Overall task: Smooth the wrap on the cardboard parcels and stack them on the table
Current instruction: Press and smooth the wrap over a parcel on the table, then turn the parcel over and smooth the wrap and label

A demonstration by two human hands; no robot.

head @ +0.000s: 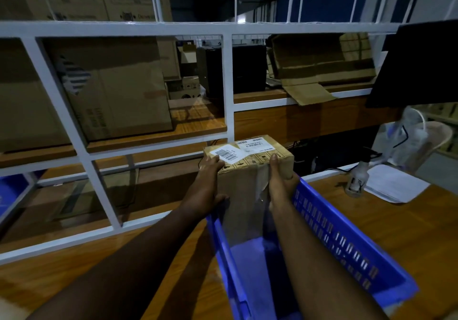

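Note:
A tall cardboard parcel (244, 195) with white barcode labels on its top stands upright at the far end of a blue plastic crate (347, 243). Clear wrap hangs loose down its front face. My left hand (207, 183) grips the parcel's left side, fingers over the top edge by the barcode. My right hand (278, 181) holds the right side, fingers reaching up to the top edge. Both forearms stretch forward from the bottom of the view.
The crate sits on a wooden table (99, 270). A white metal rack (228, 84) with large cardboard boxes (111, 89) stands behind. To the right lie a small bottle (357, 179), papers (396, 186) and a plastic bag (406, 143).

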